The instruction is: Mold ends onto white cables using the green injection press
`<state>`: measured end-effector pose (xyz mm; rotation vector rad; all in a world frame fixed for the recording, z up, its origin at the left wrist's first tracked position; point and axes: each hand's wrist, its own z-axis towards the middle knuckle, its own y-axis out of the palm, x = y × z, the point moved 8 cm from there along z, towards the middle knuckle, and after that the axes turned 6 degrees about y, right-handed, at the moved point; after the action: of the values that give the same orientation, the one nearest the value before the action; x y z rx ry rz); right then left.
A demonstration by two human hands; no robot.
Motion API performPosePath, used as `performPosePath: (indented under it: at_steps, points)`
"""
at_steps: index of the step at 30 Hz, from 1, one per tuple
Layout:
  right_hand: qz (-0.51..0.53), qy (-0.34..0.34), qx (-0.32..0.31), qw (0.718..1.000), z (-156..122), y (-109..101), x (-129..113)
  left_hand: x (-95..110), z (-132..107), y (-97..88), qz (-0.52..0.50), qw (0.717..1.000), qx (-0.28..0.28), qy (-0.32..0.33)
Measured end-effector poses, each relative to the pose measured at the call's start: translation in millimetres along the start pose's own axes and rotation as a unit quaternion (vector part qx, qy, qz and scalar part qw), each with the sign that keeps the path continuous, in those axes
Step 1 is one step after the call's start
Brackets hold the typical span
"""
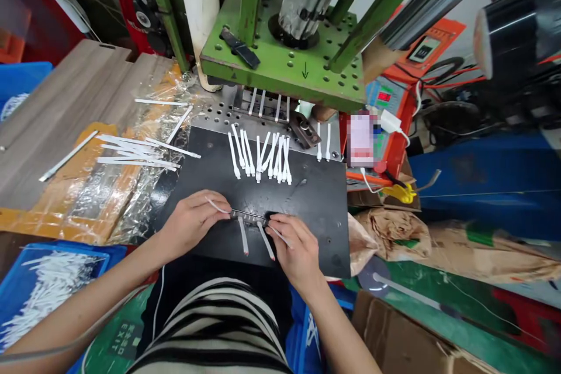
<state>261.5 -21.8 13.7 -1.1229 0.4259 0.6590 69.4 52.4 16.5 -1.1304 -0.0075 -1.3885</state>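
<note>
A narrow slotted metal bar (249, 217) is held level just above the black work board (315, 222). My left hand (193, 221) pinches its left end, fingers closed. At the right end my right hand (295, 242) grips it between thumb and fingers. Short white cables (243, 236) stick out of the bar toward me, two between the hands and one by each hand's fingers. Beyond the bar, a row of several white cables with plug ends (259, 158) lies on the board. What sits inside the bar's slots is too small to make out.
A green press plate (280, 70) stands over a metal bed holding white strips. White strips (131, 152) lie on the wrapped wooden board at left. A blue bin (100, 250) with many white pieces is at lower left. A phone (362, 139) leans by the red control box at right.
</note>
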Motion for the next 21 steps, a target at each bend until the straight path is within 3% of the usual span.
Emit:
performPosePath:
  at_steps: [3,8,9,11,13,15,17,19,21]
  points:
    - [-0.022,-0.027,-0.014,0.999,2,5,-5,8,1,6.2,0.045,0.997,-0.04,0.047]
    - [-0.021,-0.041,-0.014,0.999,2,6,-6,22,0,9.5,0.101,0.989,-0.037,0.106]
    - [-0.014,-0.038,-0.033,0.999,5,5,-5,24,0,8.9,0.103,0.989,-0.037,0.103]
    - [0.009,-0.039,-0.129,0.991,14,6,-2,23,2,7.9,0.092,0.99,-0.067,0.088]
    - [0.027,-0.051,-0.244,0.968,31,7,3,16,9,9.3,0.052,0.985,-0.146,0.069]
    - [0.006,-0.061,-0.283,0.957,66,1,16,0,26,9.1,0.003,0.971,-0.232,0.058]
    - [-0.085,-0.04,-0.226,0.969,123,-8,42,-28,60,1.6,0.017,0.966,-0.251,0.06]
    - [-0.221,0.016,-0.144,0.965,186,-12,74,-67,110,-10.1,0.119,0.97,-0.202,0.056]
    - [-0.321,0.067,-0.093,0.94,240,-8,100,-108,161,-19.7,0.223,0.965,-0.134,0.017]
